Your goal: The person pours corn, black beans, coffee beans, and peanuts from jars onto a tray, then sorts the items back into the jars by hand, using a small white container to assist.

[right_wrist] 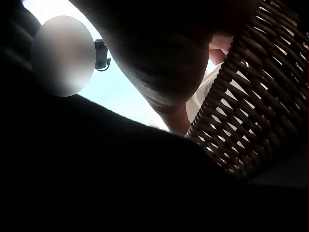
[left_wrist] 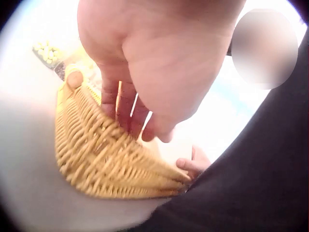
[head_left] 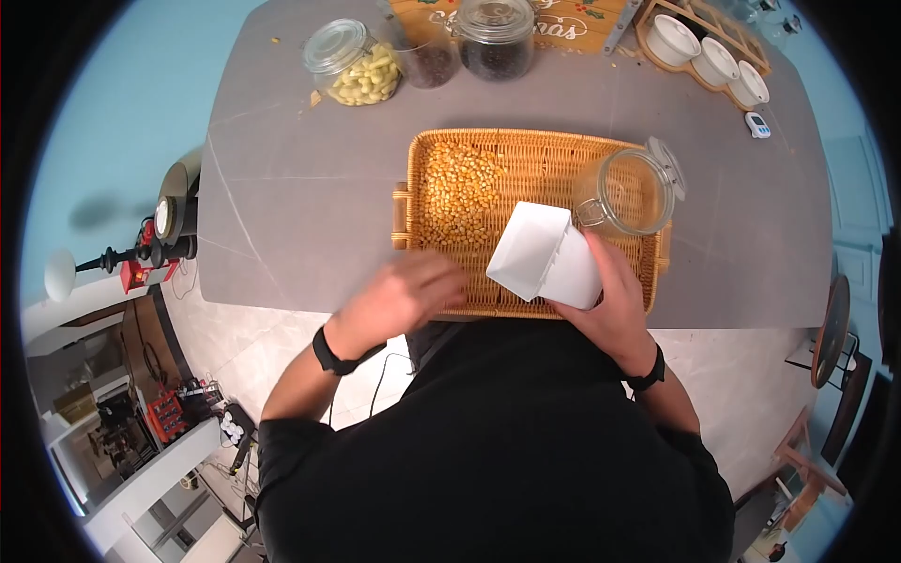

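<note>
A wicker basket (head_left: 540,169) lies at the table's near side, with corn kernels (head_left: 460,188) spread over its left part. My left hand (head_left: 408,293), blurred in the head view, is over the front left of the basket. In the left wrist view its fingers (left_wrist: 126,104) point loosely down behind the woven rim. My right hand (head_left: 615,305) grips a white angular container (head_left: 572,267), tilted with its wide side toward the left, over the basket's front right. Behind it stands a glass jar (head_left: 605,183) inside the basket, its clip lid swung back.
Along the far side of the grey table (head_left: 282,188) stand a jar of pale yellow pieces (head_left: 366,80), a glass of dark contents (head_left: 430,64) and a dark-filled jar (head_left: 497,52). White lidded pots (head_left: 674,39) sit in a wooden rack near a small timer (head_left: 757,125).
</note>
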Available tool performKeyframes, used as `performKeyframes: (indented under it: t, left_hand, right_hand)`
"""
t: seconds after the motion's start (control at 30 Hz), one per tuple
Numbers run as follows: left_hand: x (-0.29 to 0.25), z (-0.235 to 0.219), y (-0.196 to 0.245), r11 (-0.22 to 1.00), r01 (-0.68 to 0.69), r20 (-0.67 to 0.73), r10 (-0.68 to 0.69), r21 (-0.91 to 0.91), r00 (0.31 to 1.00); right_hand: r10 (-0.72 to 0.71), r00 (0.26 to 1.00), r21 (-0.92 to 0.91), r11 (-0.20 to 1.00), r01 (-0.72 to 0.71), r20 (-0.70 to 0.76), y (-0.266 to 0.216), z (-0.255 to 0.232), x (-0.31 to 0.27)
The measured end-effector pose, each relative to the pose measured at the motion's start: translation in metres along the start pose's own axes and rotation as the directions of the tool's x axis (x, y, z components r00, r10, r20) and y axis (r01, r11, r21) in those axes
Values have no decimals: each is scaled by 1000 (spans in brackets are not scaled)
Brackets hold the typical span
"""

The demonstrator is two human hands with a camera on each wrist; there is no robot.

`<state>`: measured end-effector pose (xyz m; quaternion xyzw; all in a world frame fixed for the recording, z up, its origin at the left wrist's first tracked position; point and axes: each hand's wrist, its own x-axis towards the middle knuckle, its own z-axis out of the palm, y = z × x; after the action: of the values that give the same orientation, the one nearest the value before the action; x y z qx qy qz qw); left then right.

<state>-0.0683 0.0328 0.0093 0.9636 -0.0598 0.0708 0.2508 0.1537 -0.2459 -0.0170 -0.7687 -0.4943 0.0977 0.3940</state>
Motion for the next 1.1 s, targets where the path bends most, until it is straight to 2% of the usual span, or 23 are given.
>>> performKeyframes:
  t: [0.03, 0.13, 0.33, 0.43, 0.53, 0.63, 0.7, 0.83, 0.93, 1.03, 1.07, 1.1]
  left_hand:
    - [11, -2, -3, 999, -4, -85, 9, 55, 996]
    - [49, -22, -2, 919, 128, -53, -117, 374, 992]
    - [83, -7, -55, 852, 57, 100, -127, 521, 987]
    - [94, -11, -63, 858, 15, 170, -119, 513, 978]
    - [99, -16, -65, 874, -6, 159, -82, 486, 984]
    - [97, -20, -76, 929, 51, 175, -123, 367, 977]
    - [93, -23, -76, 929, 62, 145, -123, 364, 982]
    - [94, -39, -51, 968, 55, 65, -73, 245, 995]
    - [98, -42, -17, 999, -51, 5, 51, 16, 999]
    - [104, -30, 7, 966, -133, 48, 147, -224, 988]
    - [106, -27, 13, 955, -107, 124, 146, -277, 981]
    - [104, -23, 13, 952, -117, 69, 142, -283, 987]
  right_hand:
    - [-4, 1000, -12, 1000, 4, -2, -2, 1, 1]
    - [-18, 1000, -50, 999, 18, -2, -7, 5, -2]
    - [-38, 999, -78, 996, 35, -27, -14, 6, 3]
    - [-45, 998, -74, 996, 41, -48, -16, 8, 4]
    - [-34, 998, -75, 997, 31, -50, -18, 7, 3]
    - [-31, 998, -74, 997, 27, -47, -19, 7, 2]
    - [-35, 998, -70, 997, 31, -48, -20, 9, 0]
    - [-26, 999, -68, 997, 23, -48, -18, 9, -1]
    - [-30, 997, -60, 998, 26, -72, -16, 12, -2]
    - [-16, 996, -40, 999, 12, -90, -14, 14, -4]
    - [-5, 995, -31, 1000, 2, -95, -14, 14, -4]
    - [-5, 996, -20, 1000, 4, -89, -13, 15, -5]
